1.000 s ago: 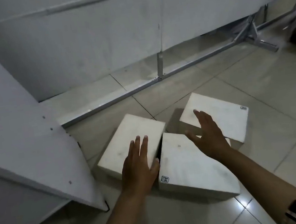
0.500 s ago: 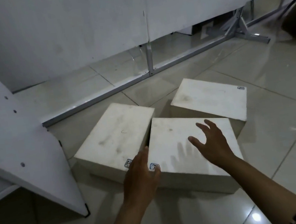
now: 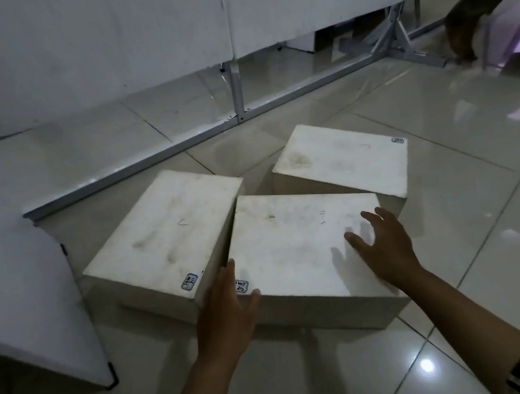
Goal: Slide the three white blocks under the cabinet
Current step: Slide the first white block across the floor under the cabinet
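Two bare hands are reaching down over three white blocks lying on a tiled floor (image 3: 453,188). The left hand (image 3: 225,310) is resting flat with fingers extended, its fingertips touching the near left corner of the middle block (image 3: 294,252), right at the seam with the left block (image 3: 163,235). The right hand (image 3: 383,242) is spreading its fingers over the middle block's right side, casting a shadow on the top (whether the palm is touching is hard to tell). Neither hand is gripping anything. The left and middle blocks are sitting side by side, touching along one edge, each showing a small label near its front corner. The right block (image 3: 344,159) is lying just behind the middle one, angled, apparently overlapped at its near edge. Beyond the blocks a metal rail (image 3: 177,148) is running along the floor below hanging white panels (image 3: 94,46). A white board (image 3: 9,268) is leaning at the left. At the far right another person's hand (image 3: 460,35) is reaching toward the floor.
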